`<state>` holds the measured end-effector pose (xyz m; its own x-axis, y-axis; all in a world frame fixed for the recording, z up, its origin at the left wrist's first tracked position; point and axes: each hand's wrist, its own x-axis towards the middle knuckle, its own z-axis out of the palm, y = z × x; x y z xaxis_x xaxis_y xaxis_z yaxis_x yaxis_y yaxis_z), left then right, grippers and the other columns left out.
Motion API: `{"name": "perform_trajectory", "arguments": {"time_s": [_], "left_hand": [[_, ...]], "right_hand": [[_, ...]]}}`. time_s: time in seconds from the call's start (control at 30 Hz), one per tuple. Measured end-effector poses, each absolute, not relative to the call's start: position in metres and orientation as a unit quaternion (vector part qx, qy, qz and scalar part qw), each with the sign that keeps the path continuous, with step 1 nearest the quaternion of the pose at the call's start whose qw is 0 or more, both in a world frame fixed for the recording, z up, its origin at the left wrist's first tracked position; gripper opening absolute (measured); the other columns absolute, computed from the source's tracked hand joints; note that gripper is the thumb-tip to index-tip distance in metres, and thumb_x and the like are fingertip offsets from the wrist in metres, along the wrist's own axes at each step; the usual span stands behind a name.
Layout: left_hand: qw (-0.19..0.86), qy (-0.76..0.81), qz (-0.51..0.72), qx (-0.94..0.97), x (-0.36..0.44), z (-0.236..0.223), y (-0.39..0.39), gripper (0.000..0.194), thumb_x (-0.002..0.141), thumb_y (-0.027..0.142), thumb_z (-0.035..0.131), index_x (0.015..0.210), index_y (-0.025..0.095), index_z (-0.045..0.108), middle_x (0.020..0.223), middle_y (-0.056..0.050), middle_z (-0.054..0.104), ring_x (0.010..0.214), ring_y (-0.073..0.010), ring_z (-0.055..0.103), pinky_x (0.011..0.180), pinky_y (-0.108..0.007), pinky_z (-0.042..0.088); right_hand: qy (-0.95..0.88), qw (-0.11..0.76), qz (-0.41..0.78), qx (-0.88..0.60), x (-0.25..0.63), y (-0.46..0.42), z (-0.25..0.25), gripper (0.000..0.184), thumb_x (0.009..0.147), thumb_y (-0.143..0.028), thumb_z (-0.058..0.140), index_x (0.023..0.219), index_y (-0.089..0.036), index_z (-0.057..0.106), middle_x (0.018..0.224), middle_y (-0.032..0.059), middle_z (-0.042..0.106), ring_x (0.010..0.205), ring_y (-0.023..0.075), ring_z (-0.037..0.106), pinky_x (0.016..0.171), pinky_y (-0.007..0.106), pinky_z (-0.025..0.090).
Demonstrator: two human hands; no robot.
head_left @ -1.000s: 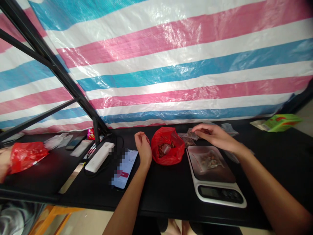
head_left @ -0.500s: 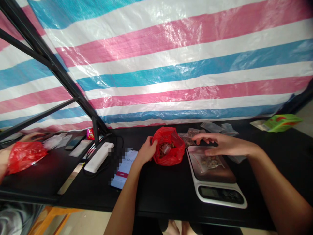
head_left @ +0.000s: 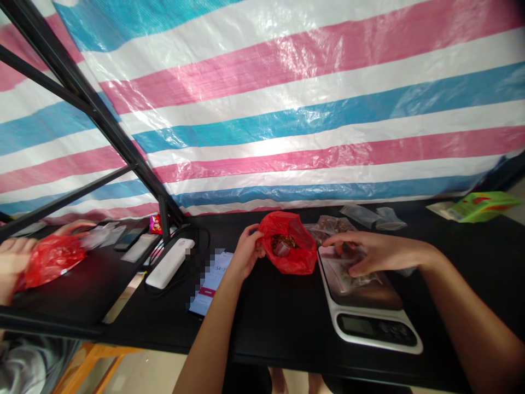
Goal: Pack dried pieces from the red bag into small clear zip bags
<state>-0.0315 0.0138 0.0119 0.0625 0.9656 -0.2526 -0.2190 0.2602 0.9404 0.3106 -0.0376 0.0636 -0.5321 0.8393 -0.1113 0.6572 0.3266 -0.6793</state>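
Observation:
My left hand (head_left: 247,253) pinches the left rim of an open red plastic bag (head_left: 298,262). Inside lie small brown pieces (head_left: 289,241) and a small clear object (head_left: 281,250). Over the plate of a white kitchen scale (head_left: 376,331) hovers my right hand (head_left: 371,250), fingers apart and thumb low. Beneath it, a clear zip bag (head_left: 342,276) with small pieces inside rests on the scale, partly hidden; whether the thumb touches it I cannot tell. Behind the scale sit filled clear bags (head_left: 333,224), close to my right fingertips.
Flat clear bags (head_left: 363,215) and a green packet (head_left: 484,207) lie at the back right. Left of my arm are a phone (head_left: 211,279) and a white power bank (head_left: 171,264) with cables. Beyond a black frame bar, another person's hands (head_left: 16,257) are at a red bag (head_left: 55,260).
My left hand has moved to the red bag and taken its rim, shifting it slightly. My right hand has come from the filled bags behind to over the scale.

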Motion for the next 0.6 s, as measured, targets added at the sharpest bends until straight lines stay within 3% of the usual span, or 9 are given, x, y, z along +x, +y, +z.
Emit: {"name": "perform_trajectory", "arguments": {"time_s": [0.1, 0.3, 0.47, 0.53, 0.6], "left_hand": [[0.612, 0.471, 0.524, 0.359, -0.029, 0.014, 0.015, 0.052, 0.073, 0.036, 0.074, 0.118, 0.020, 0.053, 0.055, 0.013, 0.044, 0.039, -0.0085, 0.047, 0.043, -0.019, 0.034], [0.507, 0.382, 0.640, 0.432, -0.027, 0.017, 0.008, 0.030, 0.083, 0.038, 0.070, 0.105, 0.023, 0.057, 0.058, 0.012, 0.039, 0.038, -0.0081, 0.043, 0.040, -0.022, 0.026], [0.350, 0.376, 0.573, 0.638, -0.020, 0.018, -0.012, 0.011, 0.096, 0.029, 0.064, 0.104, 0.023, 0.064, 0.068, 0.007, 0.045, 0.057, -0.0095, 0.047, 0.059, -0.024, 0.040], [0.314, 0.382, 0.496, 0.713, -0.015, 0.018, -0.020, 0.020, 0.095, 0.028, 0.065, 0.114, 0.025, 0.064, 0.073, 0.006, 0.050, 0.063, -0.0114, 0.050, 0.066, -0.027, 0.043], [0.296, 0.382, 0.433, 0.761, -0.008, 0.016, -0.027, 0.042, 0.088, 0.031, 0.076, 0.126, 0.026, 0.062, 0.090, 0.002, 0.061, 0.079, -0.0152, 0.059, 0.079, -0.030, 0.049]], "right_hand": [[-0.768, 0.095, 0.445, -0.451, 0.306, -0.037, 0.064, 0.063, 0.081, -0.038, 0.079, 0.142, -0.027, 0.067, 0.100, 0.0044, 0.066, 0.090, 0.0228, 0.063, 0.075, 0.030, 0.050], [-0.750, 0.109, 0.482, -0.441, 0.303, -0.034, 0.065, 0.056, 0.088, -0.045, 0.075, 0.138, -0.022, 0.068, 0.097, 0.0043, 0.063, 0.086, 0.0209, 0.059, 0.073, 0.031, 0.046], [-0.734, 0.168, 0.482, -0.449, 0.301, -0.031, 0.060, 0.050, 0.092, -0.052, 0.071, 0.130, -0.019, 0.071, 0.095, 0.0058, 0.067, 0.084, 0.0206, 0.060, 0.070, 0.031, 0.046], [-0.728, 0.205, 0.472, -0.453, 0.298, -0.029, 0.059, 0.048, 0.091, -0.054, 0.072, 0.124, -0.020, 0.072, 0.094, 0.0054, 0.068, 0.083, 0.0211, 0.061, 0.071, 0.032, 0.047], [-0.717, 0.264, 0.464, -0.448, 0.291, -0.027, 0.058, 0.046, 0.089, -0.055, 0.075, 0.120, -0.021, 0.073, 0.095, 0.0059, 0.072, 0.087, 0.0232, 0.065, 0.076, 0.034, 0.051]]}}
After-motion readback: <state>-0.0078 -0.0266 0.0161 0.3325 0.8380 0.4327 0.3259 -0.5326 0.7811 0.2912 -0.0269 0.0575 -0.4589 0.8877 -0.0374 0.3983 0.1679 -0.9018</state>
